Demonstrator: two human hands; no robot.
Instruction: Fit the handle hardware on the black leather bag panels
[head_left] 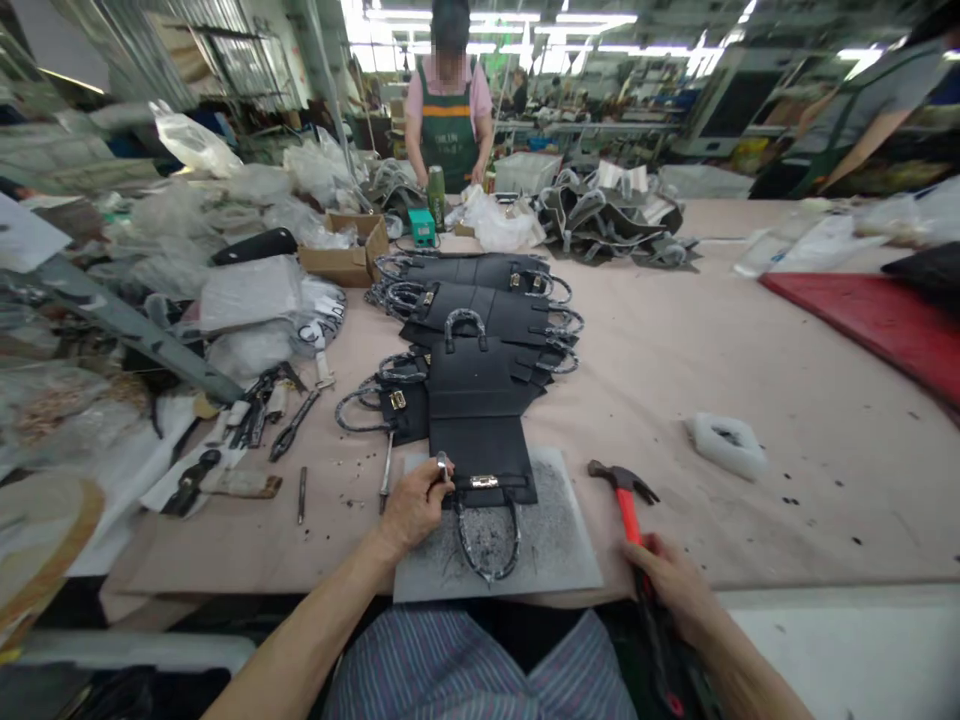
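Note:
A flat black leather bag piece (480,420) with a gold clasp and a wrapped loop handle lies over a grey pounding slab (559,540) at the table's near edge. My left hand (414,508) is closed round a small metal punch (442,466) standing upright just left of the clasp. My right hand (673,583) grips the handle of a red-handled hammer (624,492), whose head rests low over the table to the right of the slab.
More black bag pieces (480,290) are stacked beyond. Pliers, scissors and other hand tools (262,410) lie at left among plastic bags. A white foam scrap (726,442) and a red mat (870,320) are at right. A person in a green apron (448,110) stands across the table.

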